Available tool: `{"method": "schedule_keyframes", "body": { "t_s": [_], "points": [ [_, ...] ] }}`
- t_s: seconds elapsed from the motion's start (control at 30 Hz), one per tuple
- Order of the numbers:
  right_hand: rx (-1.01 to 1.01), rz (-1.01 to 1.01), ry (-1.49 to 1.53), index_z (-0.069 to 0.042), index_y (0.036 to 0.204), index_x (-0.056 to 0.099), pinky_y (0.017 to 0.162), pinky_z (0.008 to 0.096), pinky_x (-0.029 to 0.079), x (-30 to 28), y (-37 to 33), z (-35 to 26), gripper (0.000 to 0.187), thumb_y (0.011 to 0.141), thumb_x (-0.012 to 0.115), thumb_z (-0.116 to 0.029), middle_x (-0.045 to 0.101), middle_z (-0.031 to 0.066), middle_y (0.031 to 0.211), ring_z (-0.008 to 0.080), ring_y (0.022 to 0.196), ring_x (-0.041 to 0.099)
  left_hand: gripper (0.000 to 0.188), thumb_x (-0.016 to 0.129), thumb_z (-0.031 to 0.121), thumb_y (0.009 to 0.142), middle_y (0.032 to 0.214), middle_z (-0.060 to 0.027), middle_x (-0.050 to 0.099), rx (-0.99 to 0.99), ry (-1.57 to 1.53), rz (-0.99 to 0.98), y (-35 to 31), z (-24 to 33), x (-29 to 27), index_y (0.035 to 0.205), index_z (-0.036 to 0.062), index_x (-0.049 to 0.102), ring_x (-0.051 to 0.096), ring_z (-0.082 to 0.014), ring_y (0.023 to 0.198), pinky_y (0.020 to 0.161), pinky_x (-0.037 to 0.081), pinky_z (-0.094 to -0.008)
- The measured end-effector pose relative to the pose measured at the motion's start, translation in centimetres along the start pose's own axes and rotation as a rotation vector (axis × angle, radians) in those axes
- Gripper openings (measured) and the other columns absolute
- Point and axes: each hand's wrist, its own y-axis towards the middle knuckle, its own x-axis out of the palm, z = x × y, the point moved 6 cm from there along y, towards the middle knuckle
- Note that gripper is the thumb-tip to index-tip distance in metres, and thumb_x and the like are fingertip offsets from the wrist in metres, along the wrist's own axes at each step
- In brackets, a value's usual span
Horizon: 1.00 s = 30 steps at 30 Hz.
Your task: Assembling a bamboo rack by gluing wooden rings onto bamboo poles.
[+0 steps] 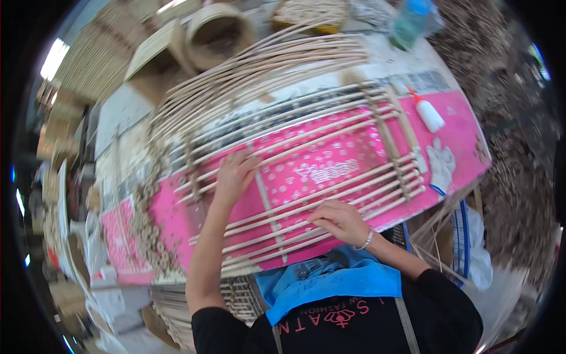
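Long thin wooden rods [300, 141] lie across the pink-covered table, their right ends set through slotted wooden crossbars [386, 138]. A shorter crossbar [190, 162] holds the left ends of the upper rods. My left hand [234, 173] is closed, its fingers curled at one of the upper rods. Nearer to me, the lower group of rods [277, 230] passes under my right hand [341, 221], which pinches a rod with thumb and fingers. The left ends of the lower group lie loose beside my left forearm.
More loose rods [265, 62] are piled across the table's far side. Small wooden pieces [150, 236] heap at the left. A white glue bottle [429, 115] with red tip and a white glove [440, 165] lie at right. Behind stand a round container [218, 35] and a green bottle [408, 26].
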Motion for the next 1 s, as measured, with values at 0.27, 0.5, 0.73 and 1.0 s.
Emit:
{"method": "schedule_keyframes", "body": {
  "t_s": [0.27, 0.5, 0.73, 1.0],
  "points": [
    [0.082, -0.049, 0.035, -0.002, 0.102, 0.076, 0.074, 0.0367, 0.052, 0.8, 0.1, -0.9, 0.011, 0.092, 0.070, -0.003, 0.071, 0.0127, 0.090, 0.0278, 0.083, 0.067, 0.022, 0.075, 0.020, 0.087, 0.120, -0.0028, 0.068, -0.099, -0.029, 0.122, -3.3, 2.7, -4.0, 0.109, 0.0177, 0.077, 0.063, -0.0281, 0.109, 0.093, 0.051, -0.0455],
    [0.065, -0.181, 0.024, 0.001, 0.099, 0.075, 0.072, 0.0319, 0.051, 2.8, 0.9, -1.7, 0.009, 0.093, 0.069, 0.000, 0.071, 0.0113, 0.090, 0.0217, 0.080, 0.067, 0.026, 0.077, 0.013, 0.086, 0.125, -0.0097, 0.069, -0.389, 0.002, 0.428, -16.9, 7.7, -16.7, 0.112, 0.0092, 0.077, 0.063, -0.0329, 0.112, 0.095, 0.050, -0.0441],
    [-0.098, -0.400, 0.069, -0.001, 0.100, 0.075, 0.072, 0.0312, 0.051, 8.3, 3.2, -5.7, 0.009, 0.093, 0.069, -0.001, 0.071, 0.0106, 0.091, 0.0202, 0.082, 0.068, 0.032, 0.075, -0.001, 0.090, 0.135, -0.0134, 0.063, -1.154, 0.051, 1.022, -38.9, 15.0, -21.7, 0.123, -0.0009, 0.075, 0.061, -0.0243, 0.121, 0.103, 0.049, -0.0337],
    [-0.167, -0.566, -0.035, -0.002, 0.100, 0.076, 0.076, 0.0348, 0.052, 12.0, 4.7, -8.5, 0.010, 0.093, 0.069, -0.002, 0.072, 0.0111, 0.089, 0.0254, 0.083, 0.069, 0.032, 0.068, 0.012, 0.103, 0.137, -0.0148, 0.059, -1.571, 0.199, 1.415, -56.2, 17.5, -12.3, 0.130, -0.0035, 0.070, 0.060, -0.0212, 0.123, 0.103, 0.047, -0.0325]
  ]
}}
